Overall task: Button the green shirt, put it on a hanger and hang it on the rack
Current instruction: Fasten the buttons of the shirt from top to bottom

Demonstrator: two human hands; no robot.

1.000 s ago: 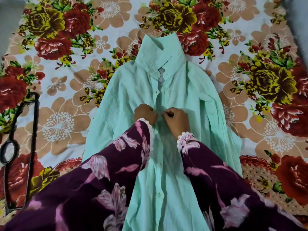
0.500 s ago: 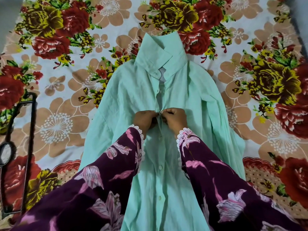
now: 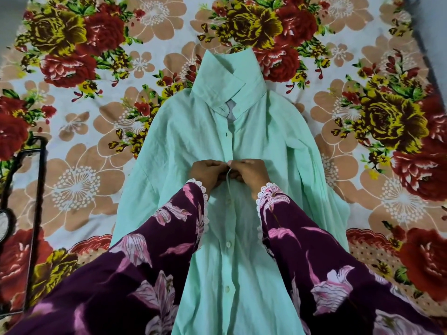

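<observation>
The mint green shirt lies flat and face up on the flowered bedsheet, collar pointing away from me. My left hand and my right hand meet at the middle of the front placket, each pinching an edge of the cloth around a button spot. Below my hands the placket is closed with three white buttons showing. Above them it gapes slightly up to the collar. The fingertips are hidden behind the knuckles. A black hanger lies on the sheet at the far left.
The flowered bedsheet covers the whole surface around the shirt. My wide purple flowered sleeves hide the shirt's lower sides. The bed's grey edge shows at the top right corner.
Both hands slid up the placket, away from me, and drew together; one more closed button shows below them now.
</observation>
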